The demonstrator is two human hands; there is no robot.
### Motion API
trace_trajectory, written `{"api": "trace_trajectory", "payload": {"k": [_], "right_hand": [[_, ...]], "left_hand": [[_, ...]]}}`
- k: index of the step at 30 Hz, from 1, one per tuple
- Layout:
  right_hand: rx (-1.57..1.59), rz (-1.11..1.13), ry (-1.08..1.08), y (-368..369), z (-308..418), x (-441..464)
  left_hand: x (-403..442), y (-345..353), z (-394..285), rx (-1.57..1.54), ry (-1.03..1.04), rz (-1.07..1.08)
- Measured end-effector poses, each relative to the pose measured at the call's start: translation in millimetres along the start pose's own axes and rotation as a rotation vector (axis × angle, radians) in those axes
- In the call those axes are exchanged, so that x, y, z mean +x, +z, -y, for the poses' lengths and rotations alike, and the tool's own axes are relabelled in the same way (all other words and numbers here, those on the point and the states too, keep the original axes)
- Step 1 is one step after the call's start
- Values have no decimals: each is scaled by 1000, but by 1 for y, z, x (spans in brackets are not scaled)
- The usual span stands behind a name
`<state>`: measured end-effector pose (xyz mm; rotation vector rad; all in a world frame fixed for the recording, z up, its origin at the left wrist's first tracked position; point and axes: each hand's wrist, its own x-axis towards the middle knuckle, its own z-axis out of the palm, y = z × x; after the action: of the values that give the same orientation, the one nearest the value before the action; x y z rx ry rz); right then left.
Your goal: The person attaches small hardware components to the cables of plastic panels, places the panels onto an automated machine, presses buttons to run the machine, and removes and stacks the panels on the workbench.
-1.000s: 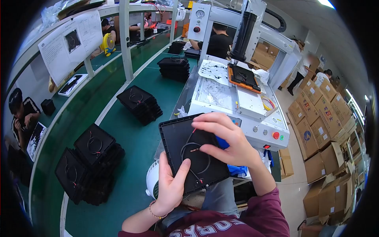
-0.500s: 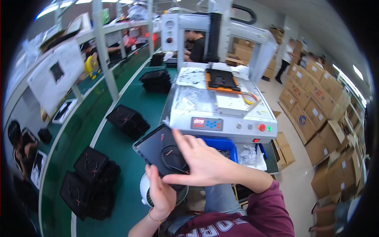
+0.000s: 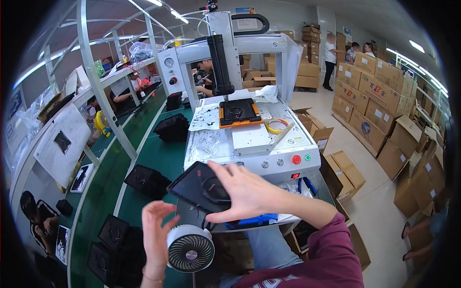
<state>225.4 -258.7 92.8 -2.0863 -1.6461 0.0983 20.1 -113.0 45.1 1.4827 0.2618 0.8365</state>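
My right hand [image 3: 242, 192] grips the right side of a black square panel [image 3: 194, 185], thumb below and fingers over its upper edge. A thin cable loop lies on the panel, which is tilted at the bench edge in front of the machine. My left hand [image 3: 157, 235] is off the panel, to its lower left, fingers apart and holding nothing. Beside it stands a small round fan [image 3: 191, 253]. On the machine [image 3: 240, 165], another black panel [image 3: 237, 111] sits in an orange fixture [image 3: 222, 115] under the black cylinder.
Stacks of black panels [image 3: 146, 180] stand on the green bench [image 3: 108, 199] at the left, with more [image 3: 111, 254] nearer me. A blue bin [image 3: 254, 221] is under my right forearm. Cardboard boxes [image 3: 379, 103] fill the right. Other people [image 3: 41, 221] sit beyond the rail.
My left hand has let go of the panel and moved left. My right hand has shifted onto the panel's right side. The view has tilted up, showing more of the room.
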Motion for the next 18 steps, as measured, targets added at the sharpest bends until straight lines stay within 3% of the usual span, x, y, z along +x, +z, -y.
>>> {"api": "trace_trajectory", "payload": {"k": [6,11,14,18], "right_hand": [[-70,-144,76,-41,-58,-36],[-47,-227,263,-76,-91,-68],[-98,-347,297,-85,-117,-87],[-35,-393,410,-94,-135,-110]], "left_hand": [[113,16,-7,406,-16,168],[231,55,48,621,49,278],[278,85,75,822,156,226],[305,118,99,783,141,198]]}}
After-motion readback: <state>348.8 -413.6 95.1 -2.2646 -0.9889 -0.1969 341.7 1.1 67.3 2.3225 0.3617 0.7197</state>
